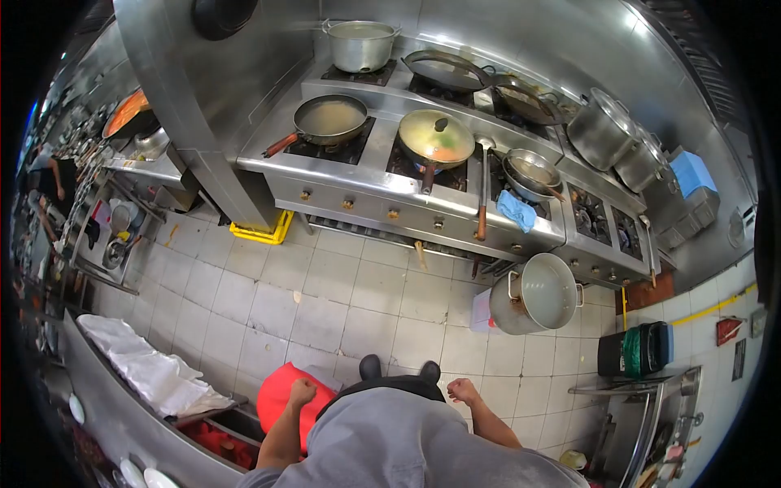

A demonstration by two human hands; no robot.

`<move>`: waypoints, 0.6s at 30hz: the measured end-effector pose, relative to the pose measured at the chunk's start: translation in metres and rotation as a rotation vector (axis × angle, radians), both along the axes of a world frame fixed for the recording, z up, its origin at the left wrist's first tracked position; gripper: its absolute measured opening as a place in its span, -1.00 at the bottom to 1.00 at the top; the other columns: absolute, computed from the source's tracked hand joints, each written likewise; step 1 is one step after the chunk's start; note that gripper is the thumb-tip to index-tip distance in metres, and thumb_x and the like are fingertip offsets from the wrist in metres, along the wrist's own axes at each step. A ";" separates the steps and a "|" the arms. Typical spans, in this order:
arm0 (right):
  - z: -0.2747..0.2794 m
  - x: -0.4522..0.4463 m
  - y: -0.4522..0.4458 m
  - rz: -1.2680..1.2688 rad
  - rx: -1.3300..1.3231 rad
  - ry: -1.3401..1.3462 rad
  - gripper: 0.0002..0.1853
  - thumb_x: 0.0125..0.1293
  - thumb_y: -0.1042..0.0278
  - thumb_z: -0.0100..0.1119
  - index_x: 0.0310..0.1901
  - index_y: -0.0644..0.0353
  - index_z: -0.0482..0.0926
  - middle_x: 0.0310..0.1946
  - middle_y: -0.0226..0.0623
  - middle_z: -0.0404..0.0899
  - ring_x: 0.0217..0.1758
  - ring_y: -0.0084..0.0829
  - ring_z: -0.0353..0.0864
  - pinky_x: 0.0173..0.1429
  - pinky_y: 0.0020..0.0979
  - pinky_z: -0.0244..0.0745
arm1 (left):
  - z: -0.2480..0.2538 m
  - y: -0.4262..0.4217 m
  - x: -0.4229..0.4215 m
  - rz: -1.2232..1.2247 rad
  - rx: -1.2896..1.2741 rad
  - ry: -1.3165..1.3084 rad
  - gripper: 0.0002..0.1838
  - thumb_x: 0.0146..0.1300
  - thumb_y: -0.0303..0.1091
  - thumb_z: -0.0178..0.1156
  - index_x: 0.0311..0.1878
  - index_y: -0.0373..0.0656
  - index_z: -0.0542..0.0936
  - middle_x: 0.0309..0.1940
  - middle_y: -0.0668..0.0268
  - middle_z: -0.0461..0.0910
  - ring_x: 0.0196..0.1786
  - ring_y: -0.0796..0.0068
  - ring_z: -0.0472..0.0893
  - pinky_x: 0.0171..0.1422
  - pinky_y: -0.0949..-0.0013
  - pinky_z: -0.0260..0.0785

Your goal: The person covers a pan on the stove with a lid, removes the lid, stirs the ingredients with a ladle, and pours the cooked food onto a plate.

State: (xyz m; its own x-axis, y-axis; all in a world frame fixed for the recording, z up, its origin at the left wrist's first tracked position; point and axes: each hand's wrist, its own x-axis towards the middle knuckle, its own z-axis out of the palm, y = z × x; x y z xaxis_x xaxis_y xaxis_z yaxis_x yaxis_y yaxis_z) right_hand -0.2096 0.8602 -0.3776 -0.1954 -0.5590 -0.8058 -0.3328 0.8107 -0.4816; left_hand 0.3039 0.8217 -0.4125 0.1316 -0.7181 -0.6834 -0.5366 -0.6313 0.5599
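Observation:
My left hand (303, 393) hangs at my side with its fingers curled, nothing visible in it. It is nearest to a red bag or cloth (275, 398) on the floor side, overlapping it in the view. On the other side of my body, my right hand (464, 392) hangs loosely curled, and I see nothing in its fingers. Ahead on the stove (370, 180) stand a frying pan (330, 119) and a pan under a glass lid (437, 138). A ladle (482, 191) lies between that pan and a stacked pair of smaller pans (532, 171).
A large pot (547, 294) stands raised before the stove. Back burners hold an aluminium pot (360, 46), woks (446, 71) and tall pots (600, 130). A blue cloth (517, 210) hangs at the stove edge. A bin (634, 350) stands right; a steel counter (154, 415) runs left.

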 end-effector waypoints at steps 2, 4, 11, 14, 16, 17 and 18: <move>0.001 0.000 0.000 -0.016 0.000 -0.007 -0.81 0.19 0.35 0.12 -0.24 0.26 0.60 -0.43 -0.27 0.63 -0.44 -0.45 0.63 -0.44 -0.41 0.57 | -0.001 0.000 0.001 -0.031 0.019 -0.038 -0.84 0.03 -0.37 0.12 -0.50 -0.26 0.60 -0.63 0.22 0.61 -0.56 0.45 0.61 -0.42 0.35 0.48; 0.000 0.000 0.002 -0.034 0.000 -0.015 -0.81 0.20 0.34 0.12 -0.23 0.26 0.59 -0.42 -0.27 0.63 -0.43 -0.45 0.63 -0.43 -0.41 0.57 | -0.006 0.006 0.001 -0.024 0.024 -0.014 -0.83 0.01 -0.38 0.09 -0.52 -0.26 0.59 -0.64 0.21 0.60 -0.57 0.46 0.61 -0.43 0.35 0.48; -0.007 -0.001 0.017 -0.041 0.025 -0.014 -0.82 0.23 0.34 0.11 -0.25 0.26 0.59 -0.42 -0.25 0.63 -0.44 -0.45 0.63 -0.44 -0.40 0.57 | -0.007 0.014 -0.007 0.032 0.007 0.044 -0.82 0.01 -0.38 0.11 -0.55 -0.29 0.58 -0.65 0.18 0.60 -0.59 0.45 0.60 -0.44 0.34 0.48; -0.012 -0.004 0.024 -0.047 0.021 -0.026 -0.82 0.22 0.33 0.12 -0.26 0.26 0.59 -0.43 -0.25 0.62 -0.45 -0.44 0.62 -0.44 -0.40 0.57 | -0.006 0.011 -0.008 0.019 -0.006 0.047 -0.82 0.02 -0.38 0.12 -0.55 -0.30 0.58 -0.65 0.19 0.60 -0.59 0.46 0.60 -0.45 0.35 0.48; -0.012 -0.005 0.025 -0.050 0.021 -0.028 -0.82 0.21 0.33 0.13 -0.26 0.26 0.59 -0.44 -0.25 0.62 -0.45 -0.44 0.62 -0.44 -0.40 0.57 | -0.006 0.006 -0.007 0.013 0.024 0.050 -0.83 0.04 -0.39 0.13 -0.53 -0.31 0.58 -0.65 0.20 0.60 -0.59 0.47 0.60 -0.47 0.36 0.48; -0.012 -0.005 0.025 -0.058 0.027 -0.031 -0.82 0.21 0.33 0.13 -0.27 0.27 0.59 -0.44 -0.25 0.62 -0.45 -0.44 0.62 -0.44 -0.40 0.57 | -0.006 0.005 -0.007 0.012 0.024 0.050 -0.83 0.04 -0.39 0.13 -0.53 -0.31 0.58 -0.65 0.20 0.60 -0.59 0.47 0.60 -0.47 0.36 0.48; -0.012 -0.006 0.025 -0.068 0.034 -0.034 -0.81 0.20 0.32 0.14 -0.27 0.27 0.59 -0.44 -0.25 0.62 -0.45 -0.44 0.62 -0.45 -0.40 0.57 | 0.002 0.001 -0.009 0.002 0.039 0.048 -0.84 0.08 -0.41 0.13 -0.47 -0.32 0.58 -0.60 0.20 0.60 -0.56 0.48 0.59 -0.46 0.37 0.48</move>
State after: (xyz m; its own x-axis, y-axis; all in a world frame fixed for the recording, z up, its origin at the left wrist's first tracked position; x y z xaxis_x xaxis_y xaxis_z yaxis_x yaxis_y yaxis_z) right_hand -0.2151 0.8852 -0.3892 -0.2038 -0.5177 -0.8309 -0.2606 0.8468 -0.4637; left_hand 0.2953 0.8228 -0.4107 0.0997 -0.6907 -0.7162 -0.5082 -0.6542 0.5602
